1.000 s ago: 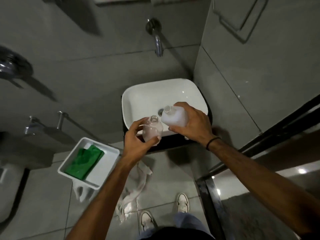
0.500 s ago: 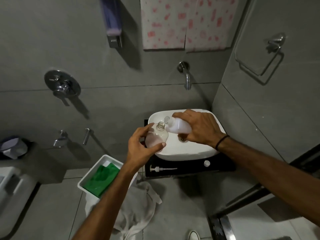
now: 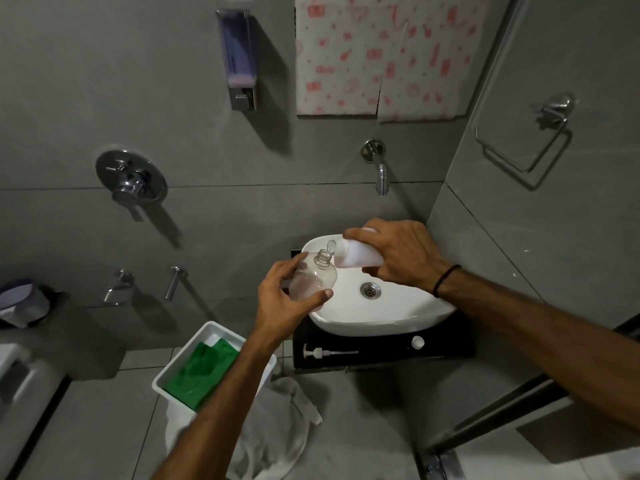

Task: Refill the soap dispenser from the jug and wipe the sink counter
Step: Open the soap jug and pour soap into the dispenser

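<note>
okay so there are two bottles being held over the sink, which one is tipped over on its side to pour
The white jug in the right hand is tipped, mouth at the clear soap dispenser bottle, which the left hand holds nearly upright.

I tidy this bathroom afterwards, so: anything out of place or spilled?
No spill shows. A crumpled white cloth lies on the floor by the white bin, and the white pump head lies loose on the black counter.
</note>
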